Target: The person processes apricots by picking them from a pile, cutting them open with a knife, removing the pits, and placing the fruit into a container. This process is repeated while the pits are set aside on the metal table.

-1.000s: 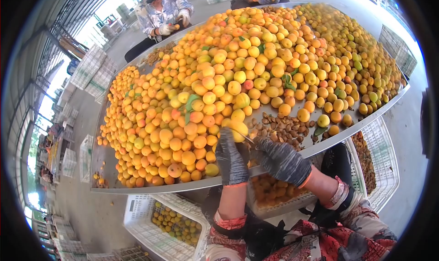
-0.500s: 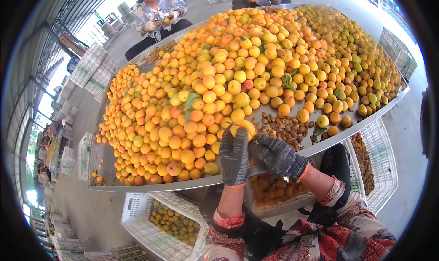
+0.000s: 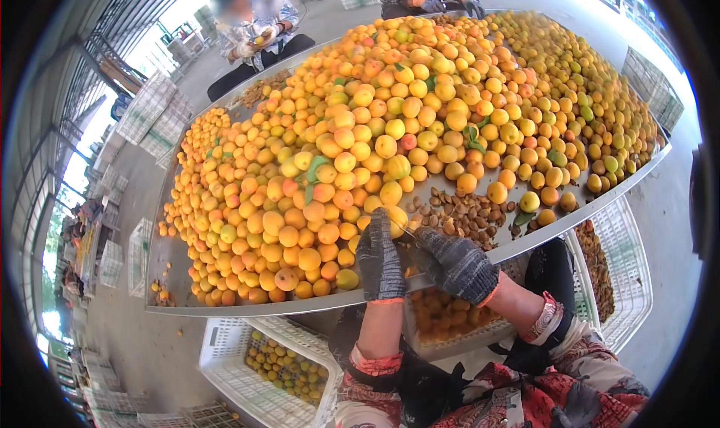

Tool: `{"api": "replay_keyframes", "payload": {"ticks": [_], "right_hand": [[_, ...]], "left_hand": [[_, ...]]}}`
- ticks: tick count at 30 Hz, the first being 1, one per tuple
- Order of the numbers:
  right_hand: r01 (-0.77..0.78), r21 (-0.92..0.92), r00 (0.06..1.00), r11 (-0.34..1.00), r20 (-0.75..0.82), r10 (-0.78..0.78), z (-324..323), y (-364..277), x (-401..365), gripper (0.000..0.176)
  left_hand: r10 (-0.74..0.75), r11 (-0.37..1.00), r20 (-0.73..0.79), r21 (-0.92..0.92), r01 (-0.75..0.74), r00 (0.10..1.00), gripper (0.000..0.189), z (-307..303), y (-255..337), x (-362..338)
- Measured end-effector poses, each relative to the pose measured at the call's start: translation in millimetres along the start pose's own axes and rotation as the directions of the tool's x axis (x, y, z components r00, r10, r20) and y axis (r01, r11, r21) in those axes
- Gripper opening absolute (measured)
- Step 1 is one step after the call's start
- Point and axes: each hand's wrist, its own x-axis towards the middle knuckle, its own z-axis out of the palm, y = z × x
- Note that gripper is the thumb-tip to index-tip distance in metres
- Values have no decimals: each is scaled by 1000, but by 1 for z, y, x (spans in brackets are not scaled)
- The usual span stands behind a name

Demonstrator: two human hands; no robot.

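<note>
My left hand (image 3: 381, 259), in a dark grey knit glove, is closed on a yellow-orange apricot (image 3: 397, 219) at the near edge of the pile. Just right of it, my gloved right hand (image 3: 459, 261) has its fingers pinched together. A thin, wire-like tool (image 3: 408, 232) shows between those fingers and the fruit; most of it is hidden. The heap of apricots (image 3: 330, 166), with a few green leaves, covers much of the metal table (image 3: 300, 303). Loose brown pits (image 3: 461, 216) lie on the table beyond my right hand.
Below the table edge stand a white crate (image 3: 225, 345) of greenish-yellow fruit, a crate of orange fruit (image 3: 450, 312) and, at right, a crate (image 3: 626, 270) beside brown pits. Two people (image 3: 259, 23) sit across the table. Stacked crates (image 3: 150, 109) stand at left.
Both hands have shifted slightly, and the apricot has turned and moved down in my left fingers. Across the table, one person's gloved hands have moved apart.
</note>
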Motion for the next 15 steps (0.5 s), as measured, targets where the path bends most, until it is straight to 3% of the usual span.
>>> {"api": "replay_keyframes", "payload": {"ticks": [1,3,5,7,11,13,14,15], "right_hand": [[-22,-23,999,1000,23,22,2,2,1,28],[-1,-32,1000,999,4,1,10,10,1,29],[20,-42,1000,999,-17,-20,13,15,2,30],[214,38,976,976,-47,-212,12,17,3,31],[382,141,923,913,-17,-384,1,24,7,33],[520,-231,831,822,-89,-550,-1,26,4,32],[516,-231,833,825,-90,-546,-5,18,4,32],[240,-88,971,967,39,-238,-15,2,7,31]], "left_hand": [[0,1000,-3,-1,0,1000,38,1,-1,-2],[157,984,5,80,-157,988,36,7,17,-13],[152,983,18,98,-153,988,34,8,28,-20],[188,981,75,33,-191,979,29,7,21,-19],[222,975,130,-13,-223,966,27,6,23,-19],[229,964,141,100,-244,963,24,7,24,-19],[226,965,144,101,-242,963,24,8,25,-20],[139,987,104,66,-147,985,24,9,27,-20]]}}
